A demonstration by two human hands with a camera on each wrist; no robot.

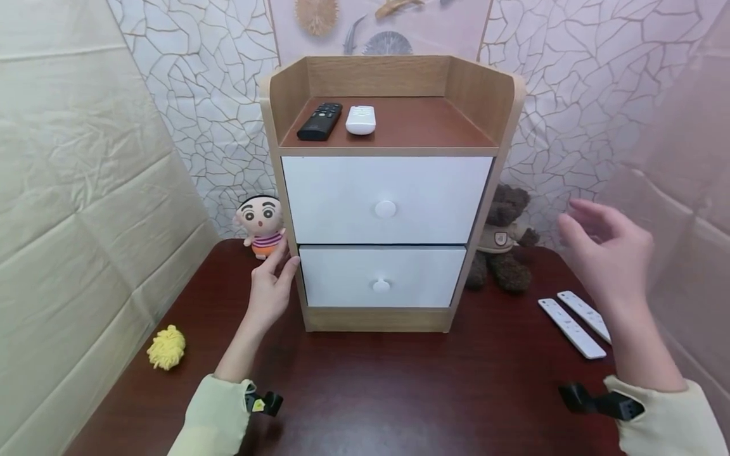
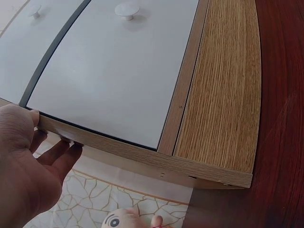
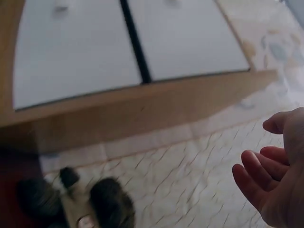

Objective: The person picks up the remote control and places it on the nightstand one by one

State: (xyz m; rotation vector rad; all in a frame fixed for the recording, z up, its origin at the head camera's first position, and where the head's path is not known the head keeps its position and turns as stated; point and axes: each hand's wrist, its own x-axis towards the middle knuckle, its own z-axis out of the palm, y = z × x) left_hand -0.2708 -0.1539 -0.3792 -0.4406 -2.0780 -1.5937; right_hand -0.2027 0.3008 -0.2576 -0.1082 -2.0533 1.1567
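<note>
Left hand on the cabinet's edge, right hand in free air

From my remote seat, I see the dark red-brown surface (image 1: 365, 386) running out in a broad stretch before the cabinet (image 1: 393, 151). The cabinet stands upright, front toward me; its top is walled left, right and back, leaving the low front edge as the way in. The white upper drawer (image 1: 342, 199) and lower drawer (image 1: 342, 278) fill its front, a thin dark gap between them. Against its right side sits a brown bear (image 1: 504, 247), partly hidden, narrowing that flank. I have the right hand (image 1: 616, 253) well apart to the cabinet's right, raised, thumb and fingers parted and loosely bent. The left hand (image 1: 270, 288) pinches the cabinet's left side panel (image 2: 123, 148), thumb at the front edge near the gap, fingers around the outer side. Just left of the cabinet, a doll (image 1: 260, 221) crowds that hand. Two slim white slabs (image 1: 571, 328) lie right of it, a black remote (image 1: 320, 121) and a white remote (image 1: 361, 120) on its top's left half, a yellow tuft (image 1: 167, 348) left and forward.
</note>
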